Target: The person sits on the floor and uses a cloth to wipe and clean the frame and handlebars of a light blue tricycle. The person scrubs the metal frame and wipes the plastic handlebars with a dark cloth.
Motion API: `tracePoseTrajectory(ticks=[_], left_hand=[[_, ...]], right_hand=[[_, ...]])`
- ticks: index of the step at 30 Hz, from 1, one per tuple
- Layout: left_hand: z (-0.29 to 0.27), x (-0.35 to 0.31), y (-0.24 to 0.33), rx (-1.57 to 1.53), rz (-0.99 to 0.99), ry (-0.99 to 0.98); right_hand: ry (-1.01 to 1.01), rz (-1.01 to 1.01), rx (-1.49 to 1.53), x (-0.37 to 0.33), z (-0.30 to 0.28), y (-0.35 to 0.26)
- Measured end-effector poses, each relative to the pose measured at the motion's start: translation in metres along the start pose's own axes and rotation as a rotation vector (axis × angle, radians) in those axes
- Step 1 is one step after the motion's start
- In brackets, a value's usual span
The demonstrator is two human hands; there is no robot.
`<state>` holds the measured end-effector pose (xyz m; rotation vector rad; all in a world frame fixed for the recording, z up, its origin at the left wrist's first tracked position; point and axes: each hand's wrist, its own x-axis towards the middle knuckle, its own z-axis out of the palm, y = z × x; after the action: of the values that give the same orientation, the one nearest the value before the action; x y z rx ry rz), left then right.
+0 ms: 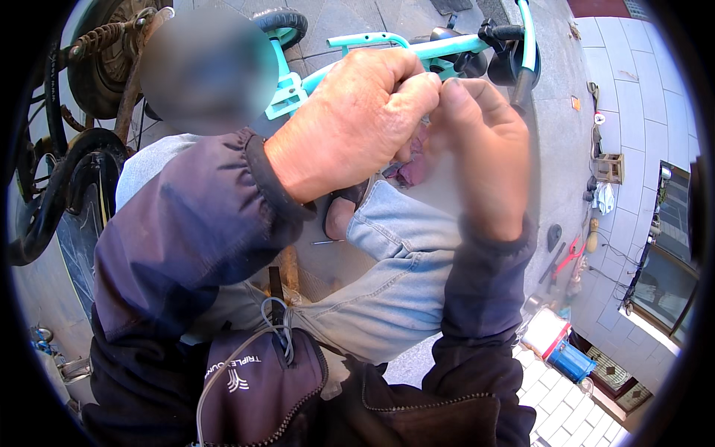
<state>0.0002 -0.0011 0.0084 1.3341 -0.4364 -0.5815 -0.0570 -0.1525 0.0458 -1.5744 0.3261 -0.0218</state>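
My left hand (354, 119) and my right hand (484, 138) meet in front of me, thumbs and fingertips pinched closely together. Whatever lies between the fingertips is too small or covered to make out. Motion smears the right hand in part. Just below the fingers, a crumpled dark-pink piece (408, 171), perhaps cloth, shows partly; I cannot tell whether either hand touches it. Beyond the hands lies a turquoise bicycle-like frame (439, 48) with dark handlebar grips and a small black wheel (287, 22).
At the left stands a rusty vehicle part with a coil spring (104, 37) and black tubing (45, 216). On the right, red-handled pliers (572, 253) and other tools lie along a tiled wall (625, 82), near a blue-and-white bucket (555, 343). A thin pen-like item (328, 241) lies by my foot.
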Motion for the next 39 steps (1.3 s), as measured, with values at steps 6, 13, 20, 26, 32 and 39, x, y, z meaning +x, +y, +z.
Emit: tracePoseTrajectory(ticks=[6, 13, 20, 26, 32, 39], left_hand=[[-0.001, 0.001, 0.000, 0.017, 0.040, -0.012], [-0.001, 0.000, 0.002, -0.026, -0.026, -0.038], [-0.002, -0.001, 0.001, -0.109, -0.060, -0.038], [0.002, 0.001, -0.003, 0.120, 0.107, 0.064], [0.006, -0.002, -0.006, 0.298, 0.319, 0.140], [0.004, 0.000, -0.009, 0.507, 0.470, 0.167]], right_hand=[[0.002, -0.021, 0.001, 0.001, 0.000, 0.002], [-0.016, -0.068, 0.005, 0.000, -0.001, 0.003], [0.003, -0.135, -0.020, 0.001, 0.002, 0.005], [0.067, 0.002, -0.086, 0.001, 0.003, 0.001], [-0.025, 0.085, 0.038, 0.001, 0.000, 0.002], [-0.054, 0.107, 0.108, 0.001, -0.002, 0.003]])
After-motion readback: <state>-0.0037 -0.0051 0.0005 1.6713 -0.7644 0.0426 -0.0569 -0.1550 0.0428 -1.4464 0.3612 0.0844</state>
